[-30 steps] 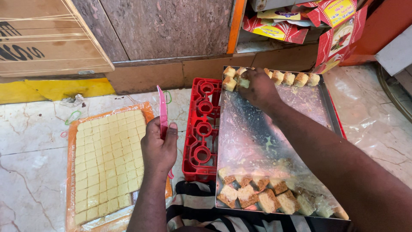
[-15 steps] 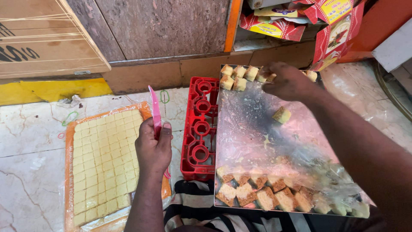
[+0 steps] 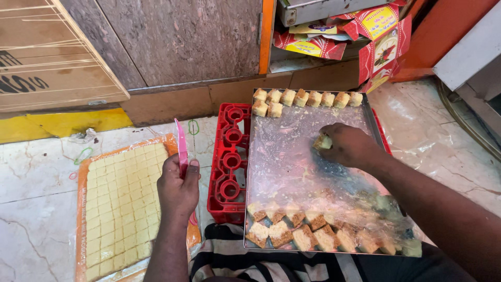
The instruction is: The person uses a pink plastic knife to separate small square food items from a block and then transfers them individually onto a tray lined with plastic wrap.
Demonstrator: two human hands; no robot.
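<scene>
Right hand: the right hand (image 3: 350,146) rests over the middle of a steel tray (image 3: 292,172), fingers curled tight around one pale sweet cube (image 3: 322,141) held just above the plastic-lined tray floor.
Left hand: the left hand (image 3: 178,184) is closed in a fist around a pink flat cutter (image 3: 181,148), which stands upright, its blade rising above the knuckles.
Tray, far end: a row of sweet pieces (image 3: 308,97) runs along the far rim, with two more cubes set just in front of it at the left corner.
Tray, near end: a second batch of brown-topped pieces (image 3: 292,230) lies packed along the near rim, close to the person's lap.
Under the tray: a red plastic crate (image 3: 229,162) supports it, its ringed cells showing along the tray's left side.
Left of the crate: a slab of yellow sweet (image 3: 122,203), scored into small squares, sits on an orange-edged sheet on the marble floor (image 3: 36,209), just beside the left hand.
Background: a cardboard box (image 3: 47,57) leans at upper left; red and yellow printed cartons (image 3: 381,42) are stacked on a shelf at upper right.
</scene>
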